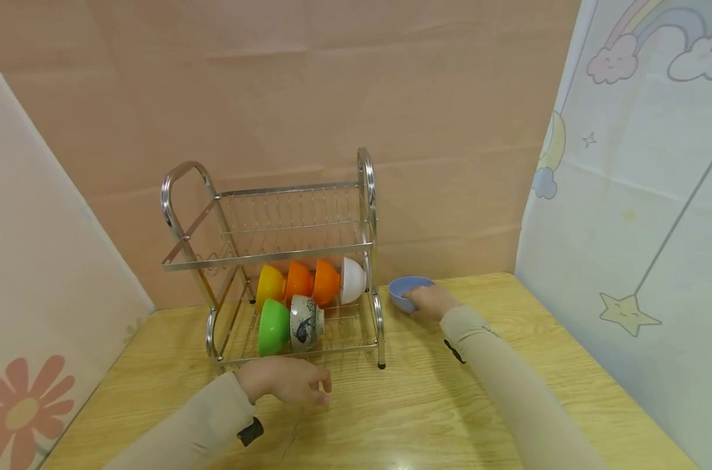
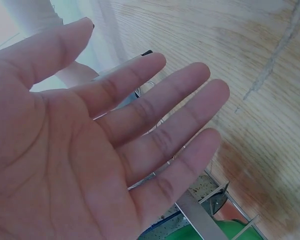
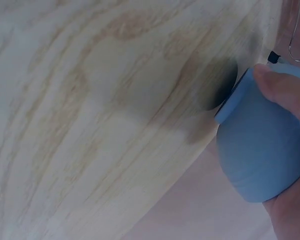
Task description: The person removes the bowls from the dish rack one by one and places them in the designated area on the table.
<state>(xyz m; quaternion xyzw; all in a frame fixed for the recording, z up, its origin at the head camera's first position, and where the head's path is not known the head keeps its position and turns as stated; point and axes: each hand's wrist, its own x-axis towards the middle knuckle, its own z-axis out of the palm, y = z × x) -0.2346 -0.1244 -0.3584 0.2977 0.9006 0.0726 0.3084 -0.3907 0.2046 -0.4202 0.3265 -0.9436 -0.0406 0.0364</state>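
Right sleeve [image 1: 526,391] nearest, leading to my right hand [image 1: 434,303], fingers grasping blue bowl [image 1: 400,299] at right side; bowl round, no long axis, just right of rack [image 1: 274,255]. Rack's right upright [image 1: 380,333] stands between it and white bowl [image 1: 353,281]. My left hand [image 1: 291,382] empty, fingers loosely spread, before green bowl [image 1: 274,328], farther from blue one.

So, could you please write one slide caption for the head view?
Right grip holding a blue bowl beside a two-tier metal dish rack, six bowls on its lower tier.

One bowl [image 1: 404,294] just right of dish rack [image 1: 268,256]
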